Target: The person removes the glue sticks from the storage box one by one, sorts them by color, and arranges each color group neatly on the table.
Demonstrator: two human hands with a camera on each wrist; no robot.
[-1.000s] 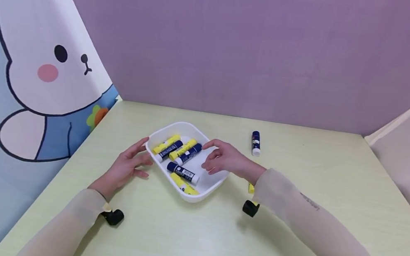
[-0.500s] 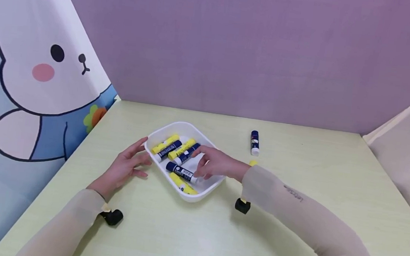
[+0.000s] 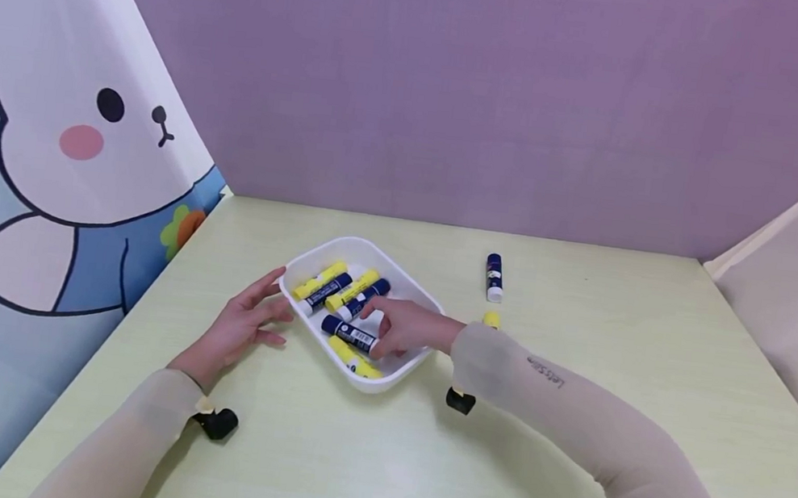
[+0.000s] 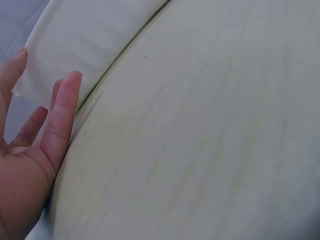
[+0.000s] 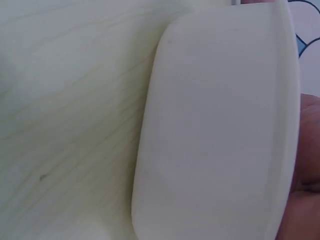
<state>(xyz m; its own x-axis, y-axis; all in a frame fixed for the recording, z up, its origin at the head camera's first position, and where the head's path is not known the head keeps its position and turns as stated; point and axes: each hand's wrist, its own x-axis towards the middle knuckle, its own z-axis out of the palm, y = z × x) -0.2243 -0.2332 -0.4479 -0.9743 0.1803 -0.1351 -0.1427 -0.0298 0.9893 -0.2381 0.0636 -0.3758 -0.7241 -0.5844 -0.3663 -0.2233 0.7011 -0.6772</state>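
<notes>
White plastic forms the tray [image 3: 403, 283] between the hands; the left hand [image 3: 243, 322] touches its rim, fingers spread. The right hand [image 3: 405, 328] reaches inside, thumb and index finger apart, the thumb by the white end of a navy glue stick [image 3: 349, 332]; whether it grips, I cannot tell. A mid-barrel pinch would probably serve best, clear of the yellow stick [image 3: 354, 358] alongside.

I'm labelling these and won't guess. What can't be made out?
Head: near end of lone yellow stick, hidden by right sleeve.
Head: print on loose navy stick, too small.
Left wrist: left hand, cut off by left edge.
Right wrist: fingertips of right hand, hidden by tray.
</notes>
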